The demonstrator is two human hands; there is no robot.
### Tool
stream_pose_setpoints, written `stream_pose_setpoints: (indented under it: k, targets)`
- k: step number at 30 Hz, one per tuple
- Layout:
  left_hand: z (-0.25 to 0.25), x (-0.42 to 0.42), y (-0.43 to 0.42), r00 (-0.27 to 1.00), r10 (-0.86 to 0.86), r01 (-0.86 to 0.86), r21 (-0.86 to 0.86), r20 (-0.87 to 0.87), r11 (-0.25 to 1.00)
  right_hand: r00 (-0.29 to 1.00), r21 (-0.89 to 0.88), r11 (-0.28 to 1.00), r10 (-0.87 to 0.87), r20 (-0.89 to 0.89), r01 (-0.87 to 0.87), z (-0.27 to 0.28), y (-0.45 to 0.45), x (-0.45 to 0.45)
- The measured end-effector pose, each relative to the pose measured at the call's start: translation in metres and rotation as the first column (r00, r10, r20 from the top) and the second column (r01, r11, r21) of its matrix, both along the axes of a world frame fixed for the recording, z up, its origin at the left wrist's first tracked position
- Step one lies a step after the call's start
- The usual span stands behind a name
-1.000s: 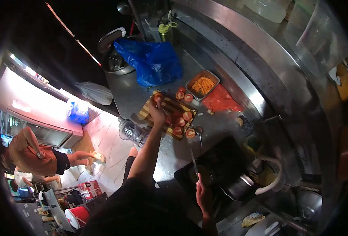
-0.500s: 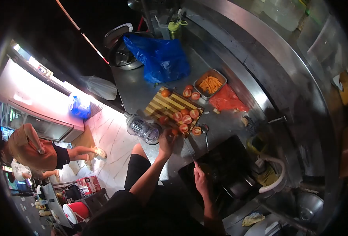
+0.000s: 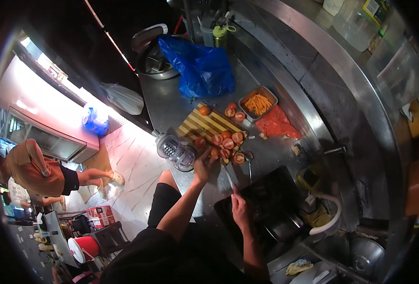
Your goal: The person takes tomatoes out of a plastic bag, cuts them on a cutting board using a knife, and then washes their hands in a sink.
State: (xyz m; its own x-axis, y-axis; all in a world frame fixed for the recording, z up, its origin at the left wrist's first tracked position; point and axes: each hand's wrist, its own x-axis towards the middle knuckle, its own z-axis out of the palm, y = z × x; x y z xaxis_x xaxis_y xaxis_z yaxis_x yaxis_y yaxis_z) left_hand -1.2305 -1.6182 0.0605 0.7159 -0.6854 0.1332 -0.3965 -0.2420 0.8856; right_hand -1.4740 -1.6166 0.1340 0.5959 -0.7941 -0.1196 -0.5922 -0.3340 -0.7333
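My left hand [image 3: 202,166] is closed around a tomato [image 3: 214,152] at the near corner of a striped wooden cutting board [image 3: 197,124]. In my right hand [image 3: 240,208] is the handle of a knife [image 3: 229,177], its blade pointing up toward the board and apart from the tomato. Several halved tomatoes [image 3: 228,143] lie cut side up on the board's right part. A whole tomato [image 3: 204,110] sits at its far end, and more cut ones [image 3: 230,112] rest beside it. A spoon [image 3: 250,163] lies right of the board.
A clear plastic appliance with a perforated insert [image 3: 172,150] stands left of the board. Beyond are a blue bag [image 3: 200,66], a metal container of carrot sticks [image 3: 272,94] and a red bag [image 3: 278,124]. A black tray [image 3: 223,206] lies near my right hand. Another person [image 3: 39,165] stands at left.
The view has shifted slightly. My right hand has moved a little up toward the board with the knife. My left fingers have shifted, showing more of the tomato.
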Motion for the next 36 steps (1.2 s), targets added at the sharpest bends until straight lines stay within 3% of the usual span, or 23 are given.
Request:
stream_pose_setpoints:
  k: [3, 6, 9, 12, 15, 18, 21, 24, 25, 27, 33, 36]
  targets:
    - [-0.005, 0.004, 0.003, 0.99, -0.017, 0.018, -0.005, 0.137, 1.0, 1.0, -0.01, 1.0, -0.001, -0.017, 0.001, 0.001, 0.001, 0.002]
    - [-0.002, 0.005, 0.0, 0.991, -0.05, 0.049, 0.017, 0.123, 0.999, 0.999, -0.038, 0.999, 0.002, -0.047, -0.004, 0.002, 0.002, 0.003]
    - [-0.003, 0.002, -0.006, 0.997, -0.068, 0.067, -0.047, -0.025, 0.997, 0.999, -0.034, 0.999, -0.027, -0.028, 0.026, 0.001, 0.004, 0.003]
    - [-0.013, 0.006, -0.008, 0.99, -0.077, 0.081, 0.035, -0.114, 0.996, 0.998, -0.012, 0.998, -0.059, -0.002, 0.059, 0.0, 0.006, 0.004]
    - [-0.023, 0.005, -0.001, 0.998, -0.007, 0.005, -0.03, -0.067, 1.0, 0.996, -0.008, 0.996, -0.088, 0.016, 0.088, 0.003, 0.008, 0.007]
    - [-0.025, 0.009, 0.005, 0.987, -0.06, 0.066, -0.034, 0.147, 0.997, 0.991, 0.024, 0.991, -0.133, 0.033, 0.132, 0.008, 0.01, 0.012]
    - [-0.022, 0.005, 0.009, 0.99, -0.111, 0.111, -0.008, -0.082, 0.994, 0.988, 0.075, 0.985, -0.153, 0.001, 0.153, 0.014, 0.009, 0.015]
    - [-0.028, 0.002, 0.005, 0.978, -0.091, 0.062, -0.156, -0.186, 0.986, 0.985, 0.09, 0.986, -0.149, 0.085, 0.141, 0.006, 0.009, 0.016]
    - [-0.03, 0.004, 0.005, 0.982, -0.107, 0.085, -0.14, -0.154, 0.986, 0.98, 0.087, 0.987, -0.145, 0.138, 0.133, 0.001, 0.009, 0.015]
    - [-0.031, 0.01, 0.005, 0.986, -0.139, 0.129, -0.106, -0.091, 0.986, 0.994, 0.029, 0.997, -0.077, 0.08, 0.075, 0.002, 0.008, 0.013]
    - [-0.026, -0.002, -0.002, 1.0, -0.025, 0.028, -0.183, 0.018, 0.983, 0.996, -0.021, 0.999, -0.028, 0.08, 0.029, 0.011, 0.01, 0.019]
    - [-0.024, -0.001, 0.004, 0.997, -0.024, 0.033, -0.126, 0.077, 0.991, 0.995, 0.005, 1.0, -0.028, 0.093, 0.028, 0.012, 0.012, 0.02]
